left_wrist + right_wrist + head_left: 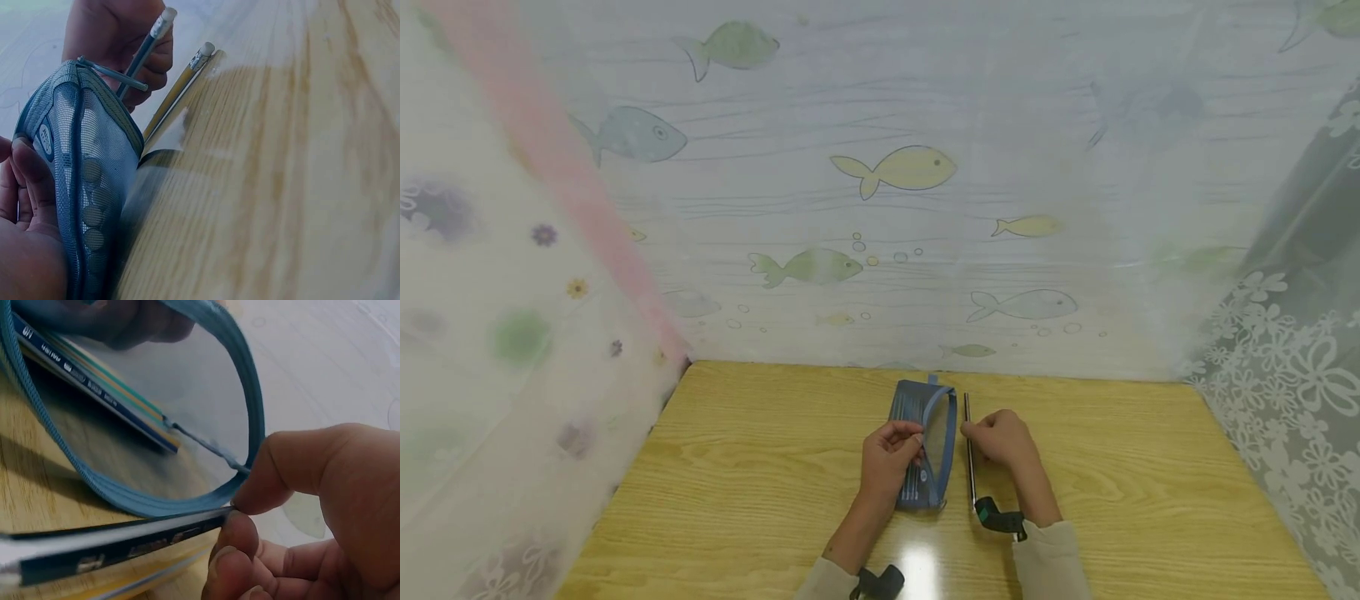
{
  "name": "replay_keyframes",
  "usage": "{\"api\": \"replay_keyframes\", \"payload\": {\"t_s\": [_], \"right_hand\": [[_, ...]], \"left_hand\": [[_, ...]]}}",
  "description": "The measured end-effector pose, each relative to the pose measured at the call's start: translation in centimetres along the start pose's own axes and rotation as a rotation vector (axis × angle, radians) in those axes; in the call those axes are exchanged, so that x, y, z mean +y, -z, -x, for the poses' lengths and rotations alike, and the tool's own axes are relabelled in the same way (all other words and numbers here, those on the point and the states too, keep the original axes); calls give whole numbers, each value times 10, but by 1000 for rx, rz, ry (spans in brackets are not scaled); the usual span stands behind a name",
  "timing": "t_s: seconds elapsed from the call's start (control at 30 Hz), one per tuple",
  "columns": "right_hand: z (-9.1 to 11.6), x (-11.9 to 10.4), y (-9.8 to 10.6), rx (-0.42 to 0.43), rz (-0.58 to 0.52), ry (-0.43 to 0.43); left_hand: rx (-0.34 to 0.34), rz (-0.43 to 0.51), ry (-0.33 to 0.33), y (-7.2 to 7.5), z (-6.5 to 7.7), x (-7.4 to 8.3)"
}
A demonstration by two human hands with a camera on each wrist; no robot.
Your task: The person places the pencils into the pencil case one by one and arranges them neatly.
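Observation:
My left hand [883, 462] pinches the near side of a blue mesh pencil pouch [907, 402] by its zipper edge. The pouch's mouth gapes toward the right, its zipper pull [115, 75] sticking out at one end. Several pencils [81, 381] lie inside, one navy with pale lettering. Just right of the mouth, my right hand [1006, 440] holds a dark pencil [971, 467] between thumb and fingers. This pencil has a white eraser [164, 22] and is outside the pouch. Beside it, the left wrist view shows a yellowish pencil-like shape [178, 90] with a pale end.
Both hands work over a wood-grain table [760, 467] with a glossy top. Behind it hangs a fish-patterned curtain [917, 275]; flowered sheets [1285, 350] close off the sides. A dark wrist camera [996, 515] sits on the right wrist, close to the pencil's lower end.

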State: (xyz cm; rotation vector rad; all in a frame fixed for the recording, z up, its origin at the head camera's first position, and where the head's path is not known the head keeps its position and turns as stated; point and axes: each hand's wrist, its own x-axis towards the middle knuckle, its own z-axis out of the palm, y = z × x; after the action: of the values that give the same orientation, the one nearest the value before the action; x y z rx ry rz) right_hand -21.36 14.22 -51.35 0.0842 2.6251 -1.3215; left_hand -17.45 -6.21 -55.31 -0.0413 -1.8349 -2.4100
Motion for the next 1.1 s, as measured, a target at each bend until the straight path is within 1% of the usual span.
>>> {"api": "replay_keyframes", "payload": {"t_s": [0.1, 0.27, 0.47, 0.67, 0.77, 0.9, 1.1], "right_hand": [[0, -1, -1, -27, -8, 9], [1, -5, -2, -77, -56, 16], [3, -9, -2, -88, -97, 46], [2, -11, -4, -117, -170, 70], [1, -11, -8, -102, -178, 76], [0, -13, -13, -60, -185, 70], [-1, -17, -21, -26, -225, 58]], "left_hand": [[-3, 0, -5, 0, 0, -1], [-6, -2, -11, 0, -1, -1], [-8, -1, -12, 0, 0, -1], [-6, -2, -8, 0, 0, -1], [-8, 1, -12, 0, 0, 0], [-13, 5, -14, 0, 0, 0], [-22, 0, -14, 1, 0, -2]]}}
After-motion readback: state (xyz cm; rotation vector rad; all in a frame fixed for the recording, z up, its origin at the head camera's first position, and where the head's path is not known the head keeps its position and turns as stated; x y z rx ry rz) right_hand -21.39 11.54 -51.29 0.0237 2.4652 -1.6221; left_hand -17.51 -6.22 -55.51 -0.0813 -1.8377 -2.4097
